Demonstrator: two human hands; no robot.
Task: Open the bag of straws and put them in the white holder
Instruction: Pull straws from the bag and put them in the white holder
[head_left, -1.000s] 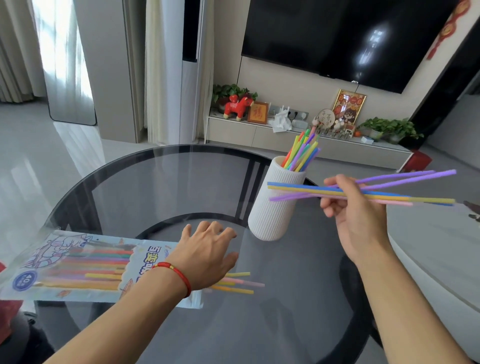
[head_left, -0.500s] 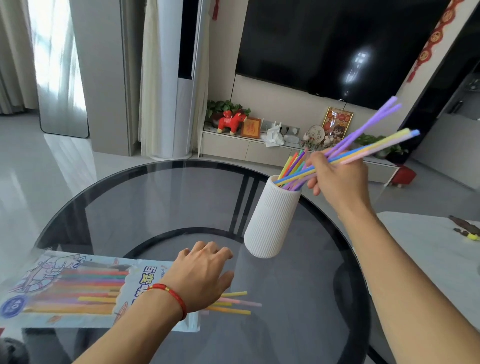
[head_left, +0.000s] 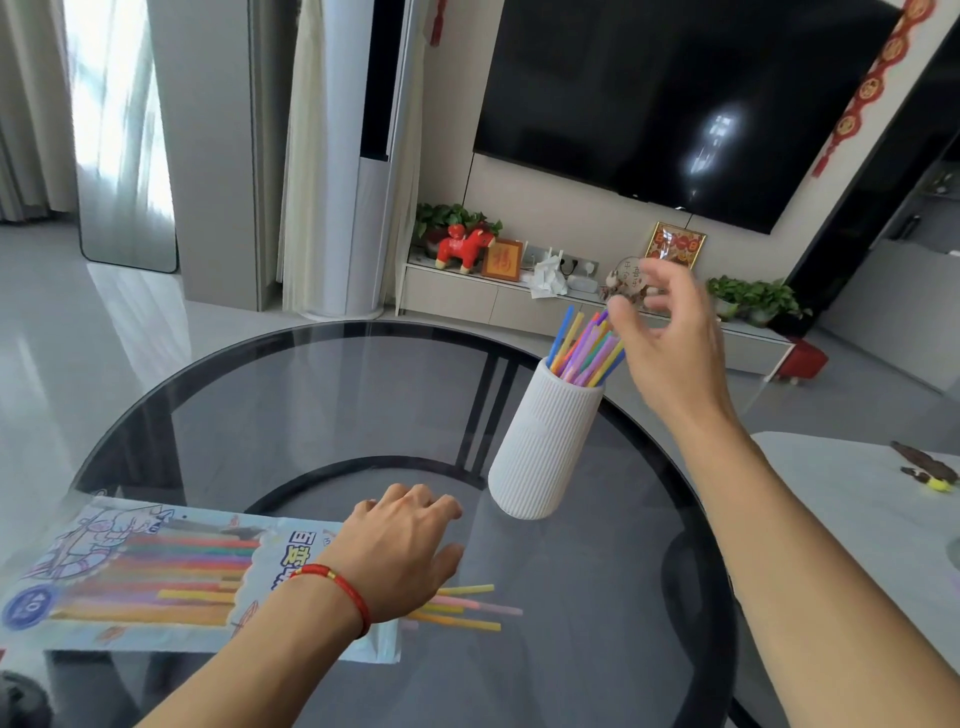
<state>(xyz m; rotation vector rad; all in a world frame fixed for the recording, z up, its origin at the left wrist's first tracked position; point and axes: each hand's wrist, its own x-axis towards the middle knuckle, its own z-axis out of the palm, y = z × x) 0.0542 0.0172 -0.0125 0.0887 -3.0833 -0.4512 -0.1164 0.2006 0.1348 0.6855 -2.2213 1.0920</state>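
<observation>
A white ribbed holder (head_left: 543, 441) stands on the round glass table (head_left: 322, 405), with several coloured straws (head_left: 584, 348) sticking out of its top. My right hand (head_left: 667, 338) hovers just above and to the right of those straws, fingers spread, holding nothing. The printed straw bag (head_left: 150, 571) lies flat at the near left, with many straws inside. My left hand (head_left: 402, 551) rests palm down on the bag's open right end. A few loose straw ends (head_left: 467, 605) poke out from under it onto the glass.
A white tabletop (head_left: 857, 519) adjoins the glass table on the right, with a small dark object (head_left: 924, 465) on it. Beyond the table stand a low TV cabinet with plants and ornaments (head_left: 467, 249) and a wall-mounted TV.
My right hand carried a bundle of straws over to the holder, tipped them in and let go. It now hangs open above the holder. My left hand stayed on the bag.
</observation>
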